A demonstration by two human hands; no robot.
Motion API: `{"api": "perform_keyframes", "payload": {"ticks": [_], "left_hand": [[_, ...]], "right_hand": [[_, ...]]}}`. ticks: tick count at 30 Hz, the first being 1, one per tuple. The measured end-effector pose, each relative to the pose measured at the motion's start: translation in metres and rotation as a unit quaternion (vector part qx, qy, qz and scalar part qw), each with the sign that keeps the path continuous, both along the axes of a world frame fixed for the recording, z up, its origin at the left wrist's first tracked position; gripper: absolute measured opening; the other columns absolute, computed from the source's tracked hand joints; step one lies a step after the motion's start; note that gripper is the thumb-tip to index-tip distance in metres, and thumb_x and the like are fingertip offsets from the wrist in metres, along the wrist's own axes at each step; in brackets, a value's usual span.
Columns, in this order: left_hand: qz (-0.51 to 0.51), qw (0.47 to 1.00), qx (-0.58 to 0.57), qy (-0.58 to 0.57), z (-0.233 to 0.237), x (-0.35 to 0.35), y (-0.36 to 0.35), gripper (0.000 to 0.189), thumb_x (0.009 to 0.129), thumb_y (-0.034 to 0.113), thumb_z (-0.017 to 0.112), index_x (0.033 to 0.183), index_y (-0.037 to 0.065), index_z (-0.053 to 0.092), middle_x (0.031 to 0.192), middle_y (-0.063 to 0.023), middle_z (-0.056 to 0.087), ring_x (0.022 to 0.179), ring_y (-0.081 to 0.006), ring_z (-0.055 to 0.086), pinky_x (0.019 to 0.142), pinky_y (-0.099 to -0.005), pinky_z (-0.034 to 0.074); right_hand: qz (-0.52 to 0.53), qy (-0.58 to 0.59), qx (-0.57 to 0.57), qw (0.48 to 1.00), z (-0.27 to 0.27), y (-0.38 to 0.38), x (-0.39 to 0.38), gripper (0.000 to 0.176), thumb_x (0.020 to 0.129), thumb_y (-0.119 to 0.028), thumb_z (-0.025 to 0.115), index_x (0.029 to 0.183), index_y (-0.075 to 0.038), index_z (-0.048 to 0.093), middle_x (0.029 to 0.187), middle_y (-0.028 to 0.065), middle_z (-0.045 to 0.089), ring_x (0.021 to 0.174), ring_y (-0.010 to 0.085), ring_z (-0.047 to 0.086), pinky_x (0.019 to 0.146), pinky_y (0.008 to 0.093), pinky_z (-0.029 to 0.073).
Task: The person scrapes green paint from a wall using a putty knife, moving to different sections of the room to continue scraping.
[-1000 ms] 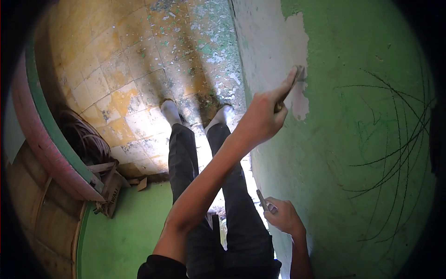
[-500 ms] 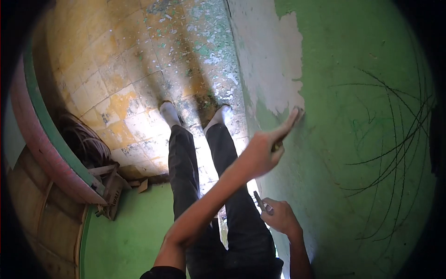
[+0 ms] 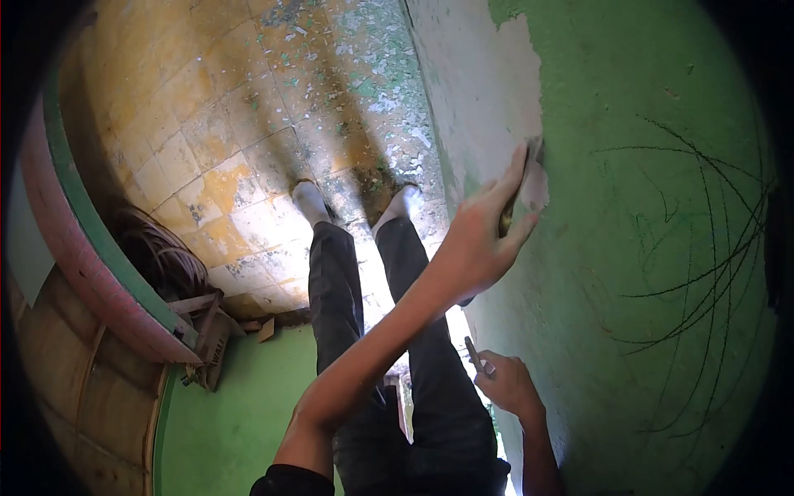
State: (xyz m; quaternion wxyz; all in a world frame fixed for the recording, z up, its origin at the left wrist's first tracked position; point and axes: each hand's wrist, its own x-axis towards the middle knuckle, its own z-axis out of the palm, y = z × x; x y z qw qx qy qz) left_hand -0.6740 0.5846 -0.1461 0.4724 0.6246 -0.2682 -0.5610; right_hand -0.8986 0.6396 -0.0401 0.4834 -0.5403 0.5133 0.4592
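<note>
- Head view: left hand (image 3: 484,236) grasping a scraper (image 3: 536,152), index finger stretched along it toward the blade, thumb spread off to the side.
- Scraper: blade end up against the green wall (image 3: 628,248), right at the ragged edge of the pale patch (image 3: 496,91). Handle partly hidden by the left hand.
- Pale patch: paint gone there, lighter surface showing; a narrow strip of it runs below the blade.
- Right hand (image 3: 509,385): lower in view, near the wall, fingers curled round a thin grey tool (image 3: 472,354). One end sticks out past the fingers. Exact type: can't tell.
- Wall, right side: dark scribbled curves (image 3: 718,264), plus fainter green marks.
- Floor (image 3: 198,149): worn yellow and white tiles, paint flakes (image 3: 372,74) scattered mostly along the wall base.
- Feet (image 3: 309,202) in light socks on the tiles, dark trousers (image 3: 335,277) above, left forearm crossing in front of the legs.
- Left side: curved pink and green ledge (image 3: 91,256), coiled bundle (image 3: 157,248) beside it, wooden box (image 3: 213,347) with lettering at the ledge's lower end.
</note>
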Motion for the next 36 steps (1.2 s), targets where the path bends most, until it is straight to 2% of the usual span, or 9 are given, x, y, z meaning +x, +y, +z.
{"api": "perform_keyframes", "payload": {"ticks": [3,6,15,20,24,27,31,32,36], "left_hand": [[0.017,0.998,-0.021,0.057,-0.001,-0.001,0.001,0.083,0.093,0.013,0.064,0.162,0.02,0.018,0.083,-0.0029,0.046,0.068,-0.0111,0.041,0.067,-0.0256,0.042],[-0.029,0.971,0.064,0.227,0.012,0.001,0.015,0.083,0.095,0.015,0.063,0.163,0.022,0.016,0.08,-0.0012,0.047,0.067,-0.0089,0.042,0.063,-0.0251,0.042],[0.012,0.993,0.061,0.103,0.006,0.004,0.012,0.073,0.096,0.012,0.062,0.16,0.024,0.029,0.076,0.0008,0.05,0.059,-0.0065,0.047,0.058,-0.0247,0.043],[-0.043,0.938,0.082,0.334,0.0,0.008,0.029,0.091,0.091,0.002,0.058,0.163,0.023,0.006,0.103,-0.0063,0.055,0.074,-0.01,0.059,0.063,-0.0273,0.054],[0.012,0.852,0.077,0.518,-0.005,-0.001,0.043,0.083,0.095,0.003,0.049,0.163,0.02,0.006,0.108,-0.0081,0.05,0.075,-0.0139,0.06,0.06,-0.0283,0.055],[0.127,0.85,0.073,0.506,0.0,0.014,0.02,0.078,0.095,0.005,0.048,0.163,0.021,0.012,0.109,-0.0085,0.049,0.074,-0.0142,0.059,0.058,-0.0296,0.054],[-0.017,0.975,0.026,0.222,0.004,0.007,0.023,0.082,0.093,0.004,0.054,0.163,0.02,0.014,0.094,-0.0031,0.054,0.067,-0.0086,0.049,0.066,-0.0196,0.047],[-0.034,0.983,0.037,0.176,0.01,0.004,0.025,0.085,0.091,0.006,0.058,0.163,0.021,0.014,0.077,-0.0019,0.05,0.064,-0.0078,0.042,0.065,-0.0191,0.041],[-0.075,0.99,0.034,0.113,0.016,0.0,0.037,0.082,0.087,0.0,0.055,0.161,0.02,0.024,0.063,-0.0044,0.042,0.058,-0.0099,0.041,0.061,-0.0255,0.042]], "right_hand": [[0.009,0.004,0.011,1.0,0.0,-0.003,0.002,0.037,0.079,-0.019,0.061,0.111,-0.003,0.069,0.081,0.0215,0.071,0.078,0.0401,0.07,0.078,0.0479,0.053],[-0.002,-0.001,0.01,1.0,0.0,-0.001,0.003,0.037,0.078,-0.019,0.062,0.111,-0.003,0.07,0.081,0.0213,0.071,0.078,0.0396,0.07,0.077,0.0472,0.053],[-0.016,0.007,0.009,1.0,0.001,-0.003,0.004,0.036,0.079,-0.018,0.063,0.111,-0.004,0.07,0.075,0.0197,0.069,0.074,0.0382,0.069,0.074,0.0461,0.053],[-0.024,-0.002,0.015,1.0,0.001,-0.004,0.005,0.035,0.079,-0.019,0.063,0.109,-0.004,0.07,0.075,0.0193,0.068,0.073,0.0382,0.068,0.073,0.0462,0.053],[-0.007,-0.023,0.0,1.0,-0.003,0.003,-0.006,0.034,0.079,-0.018,0.063,0.109,-0.004,0.07,0.077,0.0191,0.07,0.074,0.0379,0.069,0.072,0.0456,0.053],[-0.016,0.004,0.025,1.0,-0.002,0.0,-0.002,0.035,0.079,-0.018,0.063,0.11,-0.004,0.07,0.079,0.0198,0.07,0.075,0.0382,0.07,0.074,0.0458,0.053],[-0.019,0.003,0.025,1.0,0.001,-0.005,0.009,0.035,0.079,-0.019,0.063,0.111,-0.005,0.07,0.081,0.021,0.071,0.077,0.0382,0.07,0.075,0.0455,0.054],[-0.016,-0.001,0.025,1.0,0.0,-0.003,0.004,0.035,0.079,-0.019,0.063,0.111,-0.005,0.07,0.081,0.021,0.071,0.077,0.038,0.07,0.075,0.0453,0.054],[-0.015,0.006,0.024,1.0,0.0,-0.001,0.001,0.036,0.079,-0.019,0.063,0.112,-0.004,0.07,0.08,0.0203,0.07,0.076,0.0373,0.071,0.074,0.0446,0.054]]}}
